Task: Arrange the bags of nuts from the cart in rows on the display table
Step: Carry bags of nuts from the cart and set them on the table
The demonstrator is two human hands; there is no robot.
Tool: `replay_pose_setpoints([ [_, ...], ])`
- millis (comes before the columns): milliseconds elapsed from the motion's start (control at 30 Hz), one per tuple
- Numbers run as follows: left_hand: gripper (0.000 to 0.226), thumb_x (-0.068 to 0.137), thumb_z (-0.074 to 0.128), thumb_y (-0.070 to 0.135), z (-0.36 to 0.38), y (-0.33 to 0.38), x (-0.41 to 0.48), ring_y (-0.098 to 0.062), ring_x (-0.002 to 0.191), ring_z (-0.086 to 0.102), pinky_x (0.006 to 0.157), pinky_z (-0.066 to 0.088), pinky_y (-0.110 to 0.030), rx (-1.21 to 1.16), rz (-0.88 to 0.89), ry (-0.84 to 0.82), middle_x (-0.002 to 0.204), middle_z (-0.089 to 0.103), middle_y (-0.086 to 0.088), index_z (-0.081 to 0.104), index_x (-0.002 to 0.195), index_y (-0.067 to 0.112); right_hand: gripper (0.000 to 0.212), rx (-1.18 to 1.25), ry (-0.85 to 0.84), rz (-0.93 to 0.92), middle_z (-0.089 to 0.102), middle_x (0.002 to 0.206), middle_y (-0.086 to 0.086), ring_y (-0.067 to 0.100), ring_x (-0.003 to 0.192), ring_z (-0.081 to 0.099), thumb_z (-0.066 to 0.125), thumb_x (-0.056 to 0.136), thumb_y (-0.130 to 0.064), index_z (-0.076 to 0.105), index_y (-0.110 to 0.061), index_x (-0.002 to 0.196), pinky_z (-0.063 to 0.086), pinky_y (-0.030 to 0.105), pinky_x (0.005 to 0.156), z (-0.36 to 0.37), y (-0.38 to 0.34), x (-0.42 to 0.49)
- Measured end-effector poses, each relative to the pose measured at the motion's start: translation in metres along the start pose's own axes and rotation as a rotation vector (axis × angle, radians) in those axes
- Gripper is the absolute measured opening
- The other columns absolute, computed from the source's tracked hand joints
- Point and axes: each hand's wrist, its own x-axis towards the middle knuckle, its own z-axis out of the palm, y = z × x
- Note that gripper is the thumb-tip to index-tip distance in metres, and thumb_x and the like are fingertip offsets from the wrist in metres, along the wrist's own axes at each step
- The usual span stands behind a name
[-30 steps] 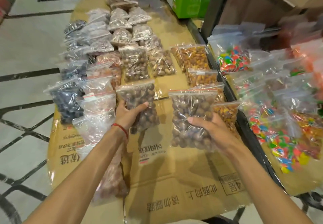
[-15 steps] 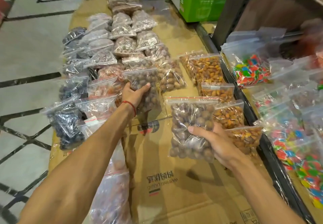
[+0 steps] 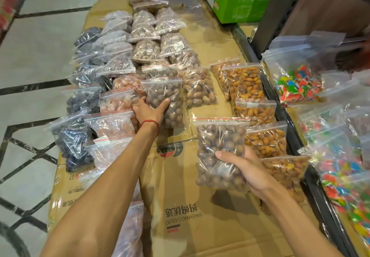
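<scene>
A clear zip-top plastic bag of round brown nuts with a red seal line [image 3: 220,152] is held up above the worktop by the right hand [image 3: 248,168], whose fingers [image 3: 226,156] are clamped on its lower right part, thumb across the front. A second clear zip-top bag of the same round brown nuts [image 3: 166,98] lies at the near end of a middle row, and the left hand [image 3: 149,111] grips its lower edge with thumb and fingers closed on it; a thin red string bracelet [image 3: 151,123] circles that wrist. The worktop is covered with flattened brown cardboard [image 3: 200,226] printed upside down with Chinese characters, the words "WASHING LIQUID" and a small black and red mark. To the left run rows of clear bags of pale reddish nuts [image 3: 114,122] and clear bags of dark blue-black pieces [image 3: 74,138]; to the right lies a row of clear bags of orange-yellow kernels [image 3: 246,84]. One bag farther back carries a small white label [image 3: 178,45], too small to read. Beyond a dark metal rail, clear bags of multicoloured candies [image 3: 298,84] lie on the right. A green cardboard box with white writing [image 3: 240,4], not legible, stands at the far end.
</scene>
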Motion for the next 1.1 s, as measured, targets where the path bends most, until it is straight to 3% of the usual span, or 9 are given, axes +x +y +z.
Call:
replay_pose_setpoints([
  [200,0.091,0.085,0.081,0.041,-0.012,-0.006,-0.031,-0.035,0.142,0.038,0.120,0.035,-0.047,0.130,0.133,-0.030,0.154,0.035,-0.016,0.032,0.156,0.013,0.069,-0.041,-0.044,0.043,0.081,0.116,0.001,0.018,0.112,0.076,0.092,0.069,-0.039,0.066,-0.014,0.128,0.050,0.046,0.112,-0.009,0.006,0.004],
  [367,0.061,0.096,0.067,0.030,-0.037,-0.031,-0.088,-0.030,0.129,0.045,0.112,0.036,-0.033,0.402,0.473,-0.044,0.138,0.049,-0.014,0.043,0.148,0.009,0.047,-0.021,-0.053,0.071,0.083,0.105,-0.002,0.012,0.096,0.079,0.085,0.080,-0.025,0.066,-0.016,0.122,0.057,0.033,0.089,-0.006,0.008,0.010],
  [467,0.050,0.100,0.059,0.027,-0.053,-0.047,-0.124,-0.030,0.123,0.049,0.109,0.045,-0.043,0.583,0.643,0.000,0.136,0.053,-0.012,0.046,0.145,0.009,0.051,0.026,-0.040,0.116,0.082,0.112,0.002,0.024,0.107,0.076,0.087,0.076,-0.035,0.071,-0.017,0.121,0.058,0.044,0.095,-0.006,0.011,0.024],
  [600,0.044,0.099,0.061,0.030,-0.066,-0.070,-0.156,-0.033,0.118,0.055,0.099,0.050,-0.046,0.735,0.793,0.046,0.132,0.059,-0.012,0.058,0.136,0.006,0.013,-0.016,-0.083,0.096,0.083,0.093,-0.002,0.026,0.092,0.074,0.080,0.091,-0.025,0.077,-0.019,0.102,0.056,0.045,0.089,0.002,0.005,0.043],
  [767,0.050,0.098,0.053,0.046,-0.085,-0.081,-0.181,-0.032,0.129,0.054,0.100,0.049,-0.046,0.988,0.818,0.035,0.134,0.062,-0.008,0.060,0.135,0.013,0.053,-0.088,-0.207,0.004,0.078,0.123,0.008,0.026,0.114,0.075,0.085,0.087,-0.031,0.069,-0.011,0.133,0.058,0.047,0.101,0.024,-0.007,0.070],
  [833,0.051,0.098,0.052,0.049,-0.089,-0.082,-0.188,-0.031,0.131,0.053,0.101,0.047,-0.045,1.037,0.824,0.042,0.135,0.062,-0.007,0.061,0.135,0.014,0.048,-0.115,-0.209,-0.017,0.079,0.121,0.008,0.016,0.105,0.077,0.082,0.091,-0.026,0.067,-0.008,0.133,0.063,0.036,0.092,0.035,-0.012,0.078],
  [933,0.051,0.098,0.051,0.052,-0.091,-0.084,-0.194,-0.030,0.131,0.053,0.101,0.046,-0.045,1.081,0.822,0.049,0.133,0.063,-0.006,0.059,0.134,0.016,0.026,-0.181,-0.245,-0.070,0.079,0.112,-0.001,-0.001,0.090,0.076,0.074,0.098,-0.016,0.069,-0.012,0.124,0.057,0.013,0.072,0.052,-0.021,0.091],
  [1033,0.053,0.100,0.047,0.053,-0.091,-0.084,-0.197,-0.029,0.131,0.053,0.102,0.045,-0.044,1.111,0.796,0.050,0.134,0.063,-0.006,0.059,0.135,0.016,0.026,-0.229,-0.279,-0.103,0.077,0.117,0.000,-0.003,0.092,0.075,0.076,0.098,-0.021,0.067,-0.014,0.122,0.055,0.011,0.073,0.068,-0.024,0.106],
  [1100,0.054,0.100,0.045,0.054,-0.091,-0.085,-0.199,-0.029,0.130,0.054,0.103,0.044,-0.044,1.119,0.790,0.042,0.133,0.063,-0.005,0.059,0.135,0.016,0.024,-0.252,-0.281,-0.101,0.075,0.115,-0.003,0.003,0.098,0.073,0.078,0.097,-0.025,0.064,-0.019,0.116,0.058,0.017,0.081,0.078,-0.021,0.113],
])
